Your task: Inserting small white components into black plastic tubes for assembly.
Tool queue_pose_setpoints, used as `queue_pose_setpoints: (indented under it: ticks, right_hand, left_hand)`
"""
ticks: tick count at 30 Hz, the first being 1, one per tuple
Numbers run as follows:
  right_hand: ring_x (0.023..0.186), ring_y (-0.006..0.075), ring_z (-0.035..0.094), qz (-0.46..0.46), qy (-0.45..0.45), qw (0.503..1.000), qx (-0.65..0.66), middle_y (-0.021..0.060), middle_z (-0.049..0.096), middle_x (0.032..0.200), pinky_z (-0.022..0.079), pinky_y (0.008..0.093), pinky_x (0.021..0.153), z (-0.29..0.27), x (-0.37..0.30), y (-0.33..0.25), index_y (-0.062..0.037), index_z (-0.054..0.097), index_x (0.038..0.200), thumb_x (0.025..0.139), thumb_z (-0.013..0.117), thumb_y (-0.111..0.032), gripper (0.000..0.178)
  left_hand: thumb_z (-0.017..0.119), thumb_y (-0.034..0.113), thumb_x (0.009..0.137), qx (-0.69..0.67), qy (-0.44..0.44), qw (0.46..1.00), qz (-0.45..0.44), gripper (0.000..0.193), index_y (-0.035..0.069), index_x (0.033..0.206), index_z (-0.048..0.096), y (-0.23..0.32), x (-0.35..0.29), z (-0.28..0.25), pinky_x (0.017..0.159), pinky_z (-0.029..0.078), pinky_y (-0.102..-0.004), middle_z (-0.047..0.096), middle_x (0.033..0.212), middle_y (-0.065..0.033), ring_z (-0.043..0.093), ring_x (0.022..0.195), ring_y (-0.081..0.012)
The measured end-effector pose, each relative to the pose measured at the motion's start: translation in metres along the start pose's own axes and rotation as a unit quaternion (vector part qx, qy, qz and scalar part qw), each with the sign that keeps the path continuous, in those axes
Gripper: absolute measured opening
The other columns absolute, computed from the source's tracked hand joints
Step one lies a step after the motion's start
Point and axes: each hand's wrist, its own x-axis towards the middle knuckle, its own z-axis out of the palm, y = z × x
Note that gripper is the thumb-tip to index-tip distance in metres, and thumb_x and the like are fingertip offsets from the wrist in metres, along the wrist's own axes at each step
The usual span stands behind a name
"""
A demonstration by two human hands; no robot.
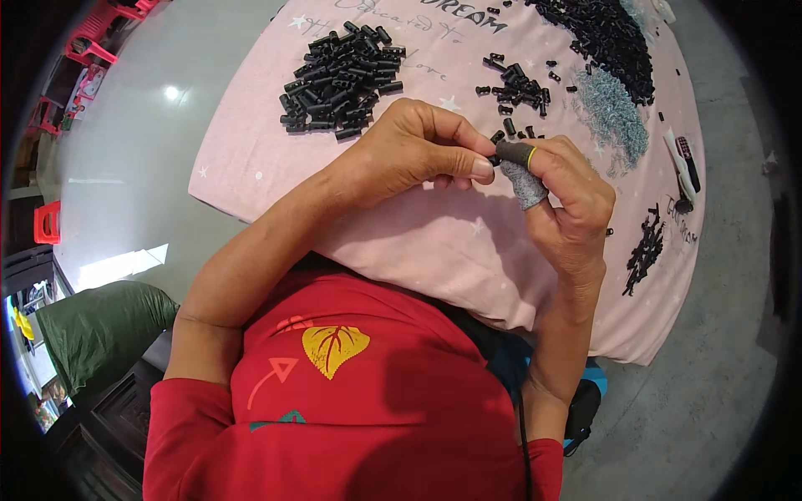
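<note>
1. Pink cloth (pixel 263 171) spans the upper frame; grey floor (pixel 146 196) and red chairs (pixel 90 27) show upper left.
2. I see left hand (pixel 407 150) and right hand (pixel 575 185) pinching a mostly hidden black part (pixel 495 159) between their fingertips, upper centre.

1. Room to pass lies over the pink starred cloth (pixel 242 159), left of the black tube pile (pixel 338 83).
2. A gap separates that pile from the smaller black cluster (pixel 520 88).
3. A silvery heap (pixel 614 113) and larger black heap (pixel 597 37) block the upper right.
</note>
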Motion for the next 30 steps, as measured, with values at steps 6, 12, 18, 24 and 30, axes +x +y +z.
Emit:
queue_pose_setpoints:
  ticks: [6,12,18,24,30]
  right_hand:
    - [0.080,0.0265,0.069,-0.015,-0.014,1.000,-0.001,0.0123,0.072,0.091,0.055,0.0330,0.069,0.000,0.005,-0.006,0.0004,0.074,0.101,0.067,0.063,0.014,0.038]
    - [0.080,0.0224,0.070,0.104,-0.020,0.991,0.079,0.0128,0.073,0.093,0.055,0.0306,0.070,-0.004,0.001,-0.003,0.0007,0.076,0.106,0.074,0.067,0.009,0.035]
    - [0.084,0.0204,0.071,0.070,-0.011,0.995,0.068,0.0121,0.074,0.097,0.056,0.0296,0.073,0.000,0.001,-0.002,0.0004,0.076,0.106,0.077,0.069,0.008,0.031]
    - [0.086,0.0212,0.072,0.064,0.016,0.996,0.061,0.0121,0.075,0.099,0.057,0.0293,0.074,0.009,0.000,-0.005,0.0000,0.076,0.105,0.076,0.070,0.008,0.031]
    - [0.087,0.0187,0.072,0.085,0.038,0.987,0.133,0.0112,0.075,0.101,0.057,0.0283,0.077,0.012,-0.003,-0.002,0.0005,0.076,0.105,0.077,0.071,0.007,0.029]
  left_hand:
    - [0.078,0.009,0.091,0.008,-0.004,1.000,-0.011,0.019,0.000,0.107,0.075,0.001,0.001,-0.004,0.059,0.049,-0.0187,0.077,0.089,-0.0067,0.066,0.071,-0.0057]
    - [0.078,0.009,0.090,-0.023,-0.007,0.999,-0.028,0.019,0.001,0.107,0.075,0.007,0.000,-0.002,0.063,0.050,-0.0195,0.077,0.091,-0.0092,0.066,0.073,-0.0079]
    - [0.077,0.009,0.091,-0.038,-0.010,0.999,-0.035,0.019,0.001,0.107,0.074,0.006,0.000,-0.002,0.063,0.050,-0.0196,0.077,0.093,-0.0111,0.068,0.075,-0.0092]
    - [0.076,0.010,0.092,-0.117,-0.016,0.991,-0.056,0.020,0.001,0.109,0.072,0.002,0.000,-0.006,0.064,0.052,-0.0196,0.077,0.095,-0.0120,0.070,0.077,-0.0101]
    - [0.076,0.011,0.091,-0.140,-0.041,0.987,-0.067,0.022,0.000,0.110,0.072,0.005,0.001,-0.009,0.062,0.052,-0.0184,0.077,0.096,-0.0131,0.072,0.079,-0.0110]
